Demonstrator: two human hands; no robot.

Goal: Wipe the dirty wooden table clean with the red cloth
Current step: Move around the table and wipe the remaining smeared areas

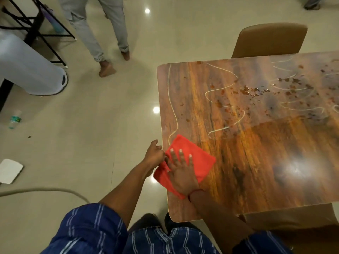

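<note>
Right hand [180,173] flat, fingers spread, pressing red cloth [200,162] onto tabletop [256,162]; left hand [155,153] grip pinching cloth edge.

Wooden table [256,162]: red cloth [200,162] flat at its 8 o'clock corner, overhanging the edge. White squiggle lines [224,88] across the top, brown crumbs [245,89] toward 1 o'clock.

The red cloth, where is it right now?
The red cloth lies flat at the wooden table's near left corner, under the right hand, with the left hand at its edge.
</note>
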